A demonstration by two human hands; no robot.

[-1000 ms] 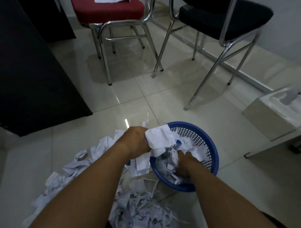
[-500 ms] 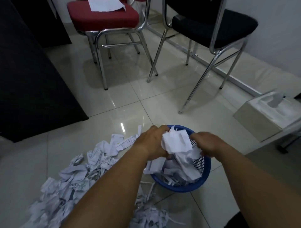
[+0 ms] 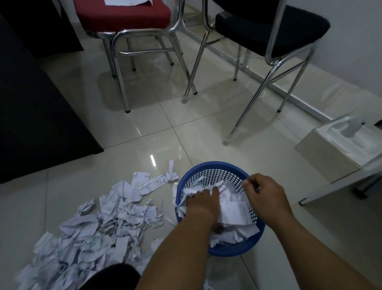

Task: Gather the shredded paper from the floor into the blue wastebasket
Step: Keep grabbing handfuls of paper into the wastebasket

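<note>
Shredded paper [image 3: 99, 231] lay both inside and beside the blue wastebasket [image 3: 217, 165]

Most of the scraps lay heaped on the pale tiled floor [image 3: 165, 134] to the left of the wastebasket. The nearest ones lay close against its left wall, and a few longer strips lay by its far-left rim. A smaller load of crumpled sheets [image 3: 234, 211] filled the wastebasket's near half, some of them drooping over the near rim.

The left hand [image 3: 201, 203] reached into the wastebasket from the near-left side. Its fingers were straight and flat, pressing down on the paper inside and gripping nothing. The right hand [image 3: 264, 196] hung over the wastebasket's right rim, fingers loosely curled and thumb close to the forefinger, with nothing visible between them.

Beyond the wastebasket stood a red chair [image 3: 124, 16] with a white sheet [image 3: 128, 2] on its seat. A black chair [image 3: 268, 24] stood beyond and to the right, and both chairs had chrome legs. A pale tissue box [image 3: 339, 145] sat to the right of the wastebasket, and a dark cabinet [image 3: 31, 103] stood well off to its far left.
</note>
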